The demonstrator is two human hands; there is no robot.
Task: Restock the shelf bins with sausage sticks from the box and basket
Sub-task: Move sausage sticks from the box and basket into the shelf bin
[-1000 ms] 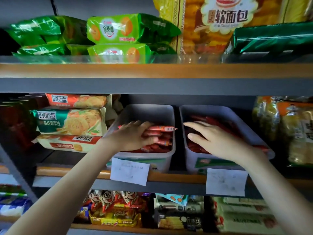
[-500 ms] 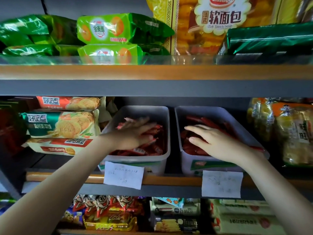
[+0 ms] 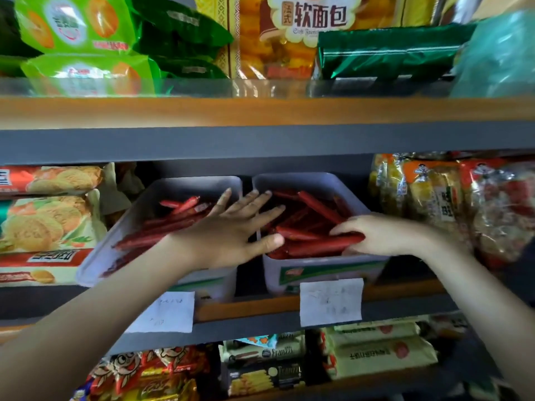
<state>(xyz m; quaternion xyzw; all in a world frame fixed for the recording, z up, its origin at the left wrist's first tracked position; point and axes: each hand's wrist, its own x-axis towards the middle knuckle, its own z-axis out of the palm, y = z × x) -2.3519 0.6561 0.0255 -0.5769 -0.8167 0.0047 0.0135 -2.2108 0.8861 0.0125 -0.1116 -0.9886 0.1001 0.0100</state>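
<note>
Writing on paper labels (image 3: 331,302) illegible; right hand (image 3: 385,235) fingertips hidden under sausage sticks (image 3: 318,246).

Left arm (image 3: 101,308) bare, extends up from lower left, forearm straight; left hand (image 3: 231,233) palm down, fingers spread and straight, thumb out to the side; right arm (image 3: 469,287) bare, enters from lower right; right hand (image 3: 382,235) curled, thumb above, fingers below, gripping sausage sticks (image 3: 315,246).

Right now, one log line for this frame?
left hand open, spread over left bin and right bin | right hand grips sausage sticks in right bin
</note>
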